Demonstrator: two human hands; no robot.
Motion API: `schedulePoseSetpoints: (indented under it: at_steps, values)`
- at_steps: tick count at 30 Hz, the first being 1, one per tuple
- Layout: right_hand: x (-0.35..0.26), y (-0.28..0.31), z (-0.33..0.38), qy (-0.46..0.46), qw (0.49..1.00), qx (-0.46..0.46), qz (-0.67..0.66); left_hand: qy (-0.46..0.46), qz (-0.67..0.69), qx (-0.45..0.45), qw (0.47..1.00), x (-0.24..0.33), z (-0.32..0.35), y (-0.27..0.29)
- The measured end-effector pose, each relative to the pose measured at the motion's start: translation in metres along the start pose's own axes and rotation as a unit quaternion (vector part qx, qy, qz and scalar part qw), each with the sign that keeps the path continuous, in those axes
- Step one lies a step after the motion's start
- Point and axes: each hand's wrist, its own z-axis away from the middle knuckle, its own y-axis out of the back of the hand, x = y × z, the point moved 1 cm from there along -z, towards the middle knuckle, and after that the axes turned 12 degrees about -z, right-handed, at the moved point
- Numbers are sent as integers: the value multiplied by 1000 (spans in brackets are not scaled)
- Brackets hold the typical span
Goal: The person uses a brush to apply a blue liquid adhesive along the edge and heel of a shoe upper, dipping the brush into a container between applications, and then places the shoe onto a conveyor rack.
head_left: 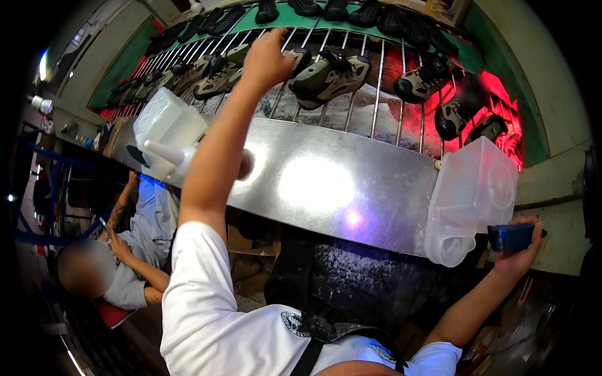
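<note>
My left hand (268, 61) reaches over the metal bars at the back, beside the toe of a dark sneaker (301, 61) that it partly covers. Most of its fingers are hidden, so its grip cannot be made out. To its right, an olive, tan and black sneaker (331, 78) rests on the bars. Low at the right, my right hand (522, 250) is closed around a dark blue block-shaped object (509, 238), of a kind I cannot make out. It is beside a translucent plastic container (476, 182).
More sneakers (216, 81) line the bars; black soles (367, 14) lie on the green ledge behind. Red light glows at right. A steel counter (376, 175) runs across the front, with a clear container (166, 119) and white nozzle bottle (172, 155). Another person (141, 250) sits at left.
</note>
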Motion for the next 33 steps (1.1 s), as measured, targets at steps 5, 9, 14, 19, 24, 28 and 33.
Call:
schedulePoseSetpoints:
  at_steps: [5, 9, 14, 19, 24, 28, 33]
  values:
    - [4, 6, 47, 24, 998, -28, 48, -4, -322, -334, 886, -36, -59, -78]
    - [-1, 33, 74, 36, 997, 16, 65, 11, -379, -445, 811, -31, -57, -102]
    - [1, 29, 89, 31, 990, 74, 118, 15, -343, -317, 884, -47, -43, -88]
    - [5, 28, 99, -24, 983, 42, 179, 8, -221, -67, 973, 16, -16, 12]
    - [12, 14, 97, -75, 959, -29, 271, -43, -101, 135, 985, 103, 52, 99]
    - [17, 9, 96, -59, 890, -152, 426, -113, 225, 20, 968, 129, 101, 106]
    - [18, 12, 94, -97, 923, -76, 366, -82, 287, -42, 954, 167, 170, 67]
